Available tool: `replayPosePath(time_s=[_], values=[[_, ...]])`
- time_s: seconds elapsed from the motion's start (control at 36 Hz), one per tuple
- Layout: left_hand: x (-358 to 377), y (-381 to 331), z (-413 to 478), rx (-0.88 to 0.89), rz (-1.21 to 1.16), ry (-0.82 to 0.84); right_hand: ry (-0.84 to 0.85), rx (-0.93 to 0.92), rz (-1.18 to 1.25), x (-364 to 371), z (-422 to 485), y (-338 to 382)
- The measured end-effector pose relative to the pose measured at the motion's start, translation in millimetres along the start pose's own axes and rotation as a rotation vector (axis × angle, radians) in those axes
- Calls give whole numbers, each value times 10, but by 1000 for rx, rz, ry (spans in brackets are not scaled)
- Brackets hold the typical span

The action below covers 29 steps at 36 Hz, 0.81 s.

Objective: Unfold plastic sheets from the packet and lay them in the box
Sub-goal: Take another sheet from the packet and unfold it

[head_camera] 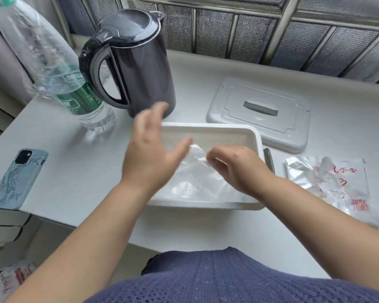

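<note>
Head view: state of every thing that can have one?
box, open, lid off, sheet inside
lid, off, flat on the table behind and right of the box
sheet, in the box, crumpled, not laid flat
packet, open, lying right of the box
kettle, upright, lid shut
bottle, upright
phone, face down
left hand, open, over the box's left side
right hand, pinches the sheet's edge

Count: 1 electric kettle [140, 62], 1 water bottle [79, 99], 1 phone [18, 178], 1 white box [206, 205], 1 lid [258, 125], 1 packet [328, 180], 2 hands: left hand [151, 154], right hand [234, 169]. Plastic sheets [197, 182] in the box: layers overlap, can't count.
</note>
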<state>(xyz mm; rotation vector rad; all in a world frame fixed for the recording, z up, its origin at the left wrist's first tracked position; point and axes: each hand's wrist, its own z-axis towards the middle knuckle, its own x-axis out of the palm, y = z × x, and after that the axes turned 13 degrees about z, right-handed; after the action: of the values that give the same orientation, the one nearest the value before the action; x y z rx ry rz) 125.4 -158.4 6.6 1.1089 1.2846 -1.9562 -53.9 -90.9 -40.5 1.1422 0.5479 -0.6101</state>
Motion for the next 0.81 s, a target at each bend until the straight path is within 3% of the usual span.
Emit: replayPosePath(time_s=[0.08, 0.22, 0.31, 0.39, 0.44, 0.56, 0.67, 0.81], values=[[180, 43, 16, -13, 172, 452, -29, 125, 188, 13, 16, 57], [227, 164, 108, -119, -82, 533, -88, 205, 357, -62, 52, 107], [239, 152, 123, -14, 51, 628, -115, 223, 414, -100, 59, 123], [333, 115, 136, 88, 402, 765, -107, 264, 422, -95, 70, 160], [380, 103, 154, 86, 426, 730, -101, 316, 453, -88, 82, 173], [393, 58, 140, -141, -82, 642, -100, 418, 510, -114, 128, 264], [311, 42, 112, -437, -600, 712, -123, 543, 459, -164, 113, 260], [173, 101, 109, -585, -1082, 729, -114, 725, 607, -178, 124, 267]])
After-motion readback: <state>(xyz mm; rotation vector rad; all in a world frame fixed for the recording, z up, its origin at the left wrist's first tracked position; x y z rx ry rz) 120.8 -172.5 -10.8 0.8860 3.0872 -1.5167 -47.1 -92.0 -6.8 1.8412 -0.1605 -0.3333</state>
